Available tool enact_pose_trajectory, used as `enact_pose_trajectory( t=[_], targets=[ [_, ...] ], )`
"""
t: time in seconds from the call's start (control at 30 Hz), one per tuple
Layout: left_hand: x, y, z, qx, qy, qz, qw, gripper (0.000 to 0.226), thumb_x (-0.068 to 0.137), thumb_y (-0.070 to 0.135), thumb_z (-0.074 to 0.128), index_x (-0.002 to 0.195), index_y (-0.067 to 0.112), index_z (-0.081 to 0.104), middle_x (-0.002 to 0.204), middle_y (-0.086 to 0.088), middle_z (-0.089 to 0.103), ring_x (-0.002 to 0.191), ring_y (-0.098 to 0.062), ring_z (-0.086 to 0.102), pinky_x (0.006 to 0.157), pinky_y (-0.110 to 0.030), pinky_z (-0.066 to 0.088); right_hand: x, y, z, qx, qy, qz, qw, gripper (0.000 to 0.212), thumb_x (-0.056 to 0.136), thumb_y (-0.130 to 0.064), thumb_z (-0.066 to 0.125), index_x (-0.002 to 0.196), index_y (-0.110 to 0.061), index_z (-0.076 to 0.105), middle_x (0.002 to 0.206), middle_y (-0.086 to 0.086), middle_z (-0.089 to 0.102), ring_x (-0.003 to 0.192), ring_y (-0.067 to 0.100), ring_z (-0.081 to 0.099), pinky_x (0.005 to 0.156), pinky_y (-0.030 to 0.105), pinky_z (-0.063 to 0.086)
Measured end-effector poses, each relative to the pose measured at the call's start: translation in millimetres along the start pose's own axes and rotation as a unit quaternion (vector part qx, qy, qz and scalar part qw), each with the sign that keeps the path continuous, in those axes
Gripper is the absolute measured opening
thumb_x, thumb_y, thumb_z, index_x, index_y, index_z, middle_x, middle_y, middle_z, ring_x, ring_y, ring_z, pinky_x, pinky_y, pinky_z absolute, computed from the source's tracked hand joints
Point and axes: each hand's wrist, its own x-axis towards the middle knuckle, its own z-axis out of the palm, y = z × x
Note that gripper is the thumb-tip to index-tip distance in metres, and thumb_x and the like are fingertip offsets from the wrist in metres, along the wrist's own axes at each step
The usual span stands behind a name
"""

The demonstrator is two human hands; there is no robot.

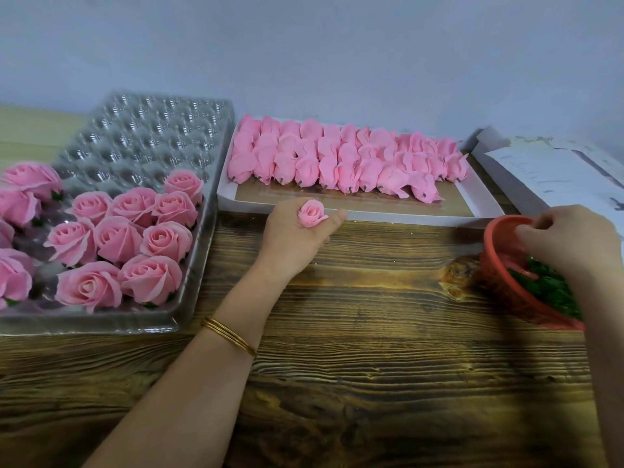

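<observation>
My left hand (293, 236) holds a small pink rose bud (311, 213) upright between its fingers, just in front of the white cardboard tray (476, 206). That tray carries several rows of pink rose heads (344, 157) lying on their sides. My right hand (570, 243) reaches into a red plastic bowl (499, 282) of green leafy pieces (547, 285) with its fingers curled; what they pinch is hidden. At the left, a clear plastic cell tray (148, 130) holds several finished pink roses (135, 244) standing upright.
Everything sits on a dark wood-grain table (371, 349) against a pale wall. White papers and a box (553, 170) lie at the back right. A gold bangle (229, 336) is on my left wrist.
</observation>
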Motion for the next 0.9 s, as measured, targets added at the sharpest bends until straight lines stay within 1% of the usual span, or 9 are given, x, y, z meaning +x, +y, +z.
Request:
enact_pose_trajectory(
  t=[0.1,0.23,0.37,0.43,0.5,0.6,0.7,0.8,0.9],
  targets=[
    [-1,1,0,0.001,-0.005,-0.002,1.0,0.042,0.085,0.033,0.075,0.073,-0.003,0.06,0.062,-0.01,0.065,0.061,-0.015,0.058,0.08,-0.05,0.055,-2,2,-3,0.037,0.014,0.002,0.999,0.019,0.082,-0.017,0.061,0.064,-0.016,0.057,0.072,0.014,0.061,0.081,0.041,0.056,0.068,0.039,0.046],
    [-1,1,-1,0.006,-0.005,-0.006,1.0,0.041,0.085,0.034,0.075,0.075,-0.003,0.062,0.066,-0.01,0.066,0.063,-0.016,0.059,0.081,-0.049,0.056,-4,4,-8,0.073,0.018,0.017,0.997,0.017,0.084,-0.021,0.061,0.07,-0.012,0.059,0.076,0.016,0.062,0.083,0.04,0.056,0.073,0.043,0.049],
    [-1,2,-2,0.014,-0.004,-0.01,1.0,0.041,0.085,0.035,0.075,0.076,-0.003,0.062,0.064,-0.008,0.067,0.062,-0.013,0.06,0.082,-0.049,0.056,-5,3,-13,0.12,0.001,0.036,0.992,0.018,0.083,-0.021,0.057,0.07,-0.009,0.061,0.067,0.014,0.062,0.074,0.034,0.058,0.067,0.04,0.049],
    [-1,2,-2,0.015,-0.003,-0.013,1.0,0.04,0.085,0.035,0.075,0.076,-0.001,0.063,0.065,-0.007,0.067,0.064,-0.015,0.061,0.082,-0.049,0.056,-7,3,-16,0.148,-0.001,0.063,0.987,0.013,0.081,-0.02,0.058,0.072,-0.011,0.062,0.058,0.008,0.062,0.061,0.022,0.059,0.055,0.031,0.04],
    [-1,2,-2,0.015,-0.004,-0.013,1.0,0.039,0.085,0.035,0.075,0.074,0.0,0.063,0.062,-0.003,0.066,0.064,-0.016,0.061,0.082,-0.05,0.056,-9,4,-19,0.17,-0.006,0.085,0.982,0.011,0.081,-0.024,0.059,0.073,-0.016,0.063,0.051,0.002,0.063,0.062,0.018,0.06,0.054,0.027,0.036],
    [-1,1,-2,0.013,-0.003,-0.012,1.0,0.039,0.085,0.035,0.075,0.074,0.0,0.063,0.061,-0.002,0.065,0.063,-0.013,0.06,0.081,-0.048,0.057,-12,5,-25,0.179,-0.001,0.095,0.979,0.017,0.079,-0.035,0.06,0.071,-0.02,0.062,0.065,0.005,0.067,0.078,0.029,0.064,0.064,0.036,0.047],
    [-1,1,-2,0.011,0.001,-0.014,1.0,0.039,0.085,0.035,0.075,0.076,0.0,0.063,0.063,-0.004,0.066,0.06,-0.008,0.06,0.079,-0.045,0.057,-20,0,-33,0.216,0.021,0.089,0.972,0.015,0.072,-0.037,0.059,0.072,-0.022,0.064,0.07,0.006,0.068,0.078,0.033,0.066,0.073,0.048,0.057],
    [-1,1,-2,0.014,-0.002,-0.021,1.0,0.037,0.085,0.036,0.075,0.077,0.002,0.064,0.06,0.003,0.065,0.056,-0.001,0.059,0.076,-0.038,0.056,-29,-19,-44,0.351,0.024,0.049,0.935,0.003,0.072,-0.031,0.067,0.073,-0.035,0.067,0.078,0.005,0.071,0.08,0.028,0.072,0.078,0.053,0.059],
    [-1,1,-2,0.024,-0.001,-0.021,1.0,0.035,0.085,0.037,0.074,0.078,0.003,0.065,0.063,0.002,0.066,0.057,-0.001,0.059,0.073,-0.034,0.055,-44,-51,-51,0.511,-0.008,-0.022,0.859,0.013,0.07,-0.024,0.071,0.077,-0.032,0.066,0.089,0.006,0.073,0.075,0.016,0.073,0.07,0.029,0.06]
  ],
)
